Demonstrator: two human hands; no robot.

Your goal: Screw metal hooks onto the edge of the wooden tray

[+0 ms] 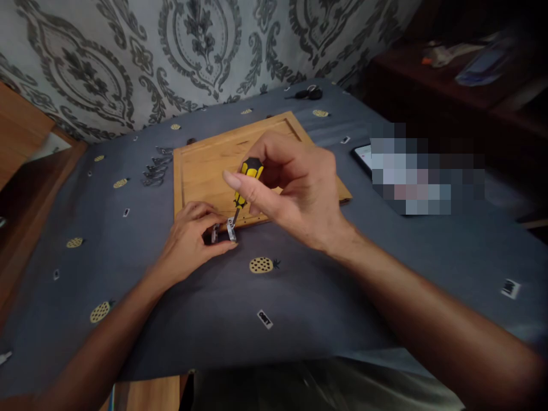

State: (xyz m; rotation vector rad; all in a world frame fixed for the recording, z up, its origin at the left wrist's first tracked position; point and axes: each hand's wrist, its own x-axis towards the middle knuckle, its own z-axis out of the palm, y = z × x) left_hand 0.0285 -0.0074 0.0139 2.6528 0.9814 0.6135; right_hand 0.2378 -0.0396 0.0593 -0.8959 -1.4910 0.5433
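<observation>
My right hand (295, 188) is closed around a small screwdriver (247, 178) with a yellow and black handle. The screwdriver's tip points down at a silver metal hook (232, 230) on the near edge of a wooden board (222, 154). Thumb and fingers of my left hand (192, 231) pinch around that hook, steadying it at the edge. A second metal hook (214, 233) sits just left of it, partly covered by my left fingers. Small dark holes show along the board's edge to the right. My right hand hides part of the board.
Several loose metal hooks (154, 171) lie left of the board on a grey cloth (325, 319) with pineapple prints. Keys (310, 92) rest behind the board. A phone (362, 153), partly blurred out, lies at right. Patterned wallpaper (205, 45) borders the back.
</observation>
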